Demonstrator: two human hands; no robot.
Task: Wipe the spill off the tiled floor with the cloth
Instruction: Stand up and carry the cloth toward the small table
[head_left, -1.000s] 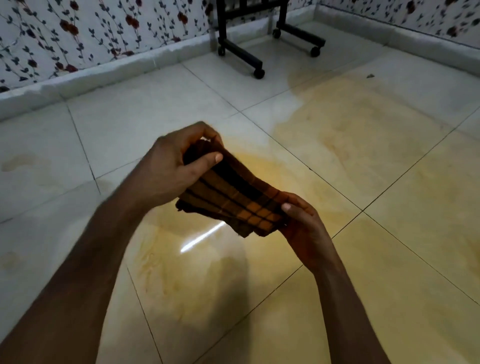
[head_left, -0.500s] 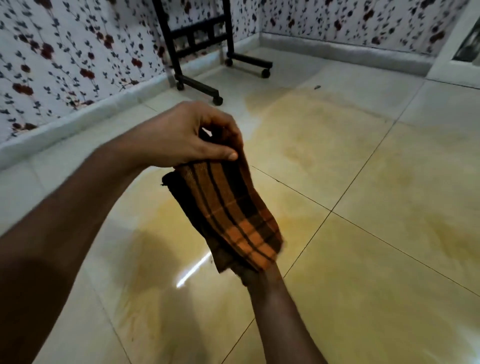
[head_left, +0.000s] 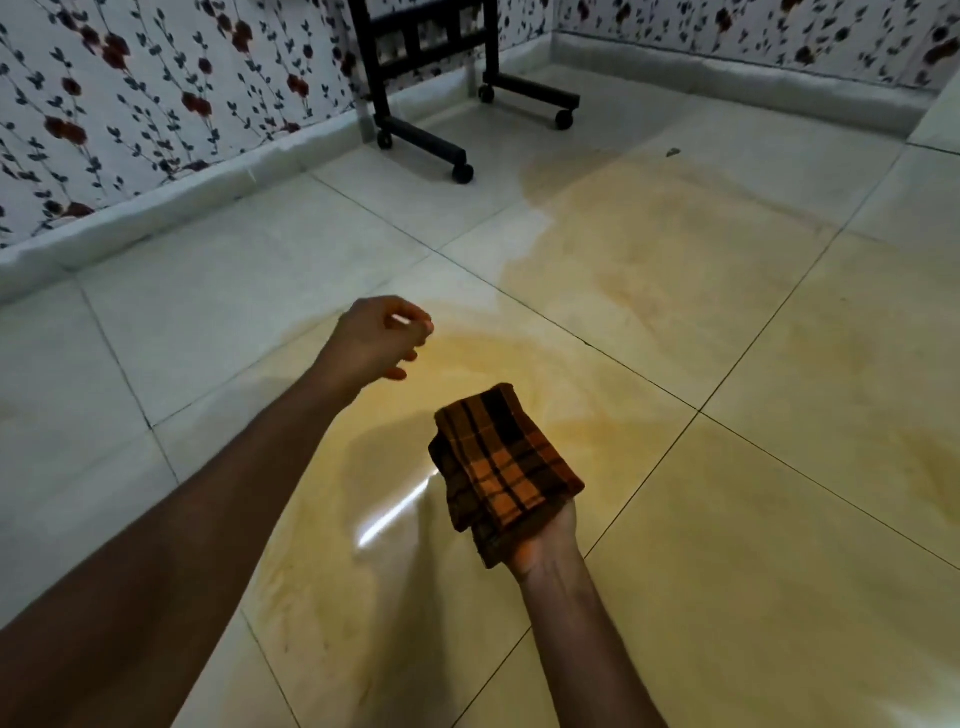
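Cloth (head_left: 501, 460): folded, orange-brown with dark plaid lines, lying across the right hand, held above the floor and not touching it; sits just right of frame centre, at about 4 o'clock from the left hand.
Right hand (head_left: 545, 535): palm up under the cloth, only heel of palm and wrist visible; fingers hidden beneath the fabric, so cannot tell how tightly it grips, cloth simply rests on it.
Left hand (head_left: 376, 340): out ahead of the body at about 10 o'clock from the cloth, well apart from it; fingers loosely curled, thumb and fingertips (head_left: 415, 325) near each other, slightly blurred, nothing in it.
Spill (head_left: 649, 291): broad yellowish-brown film across several tiles, running from near the stand at 12 o'clock down under both arms to the bottom at 6 o'clock; wet sheen with a bright light streak (head_left: 395, 512) just left of the cloth.
Tiled floor (head_left: 218, 291): pale glossy tiles with dark grout lines; left side at 9 o'clock looks clean.
Stand (head_left: 431, 78): black frame on small castor wheels at 12 o'clock, by the wall, its near foot close to the spill edge.
Wall (head_left: 130, 88): white with red-flower and dark-leaf pattern, pale skirting along the base.
Small dark speck (head_left: 672, 152): on the floor at 1 o'clock, too small to identify.
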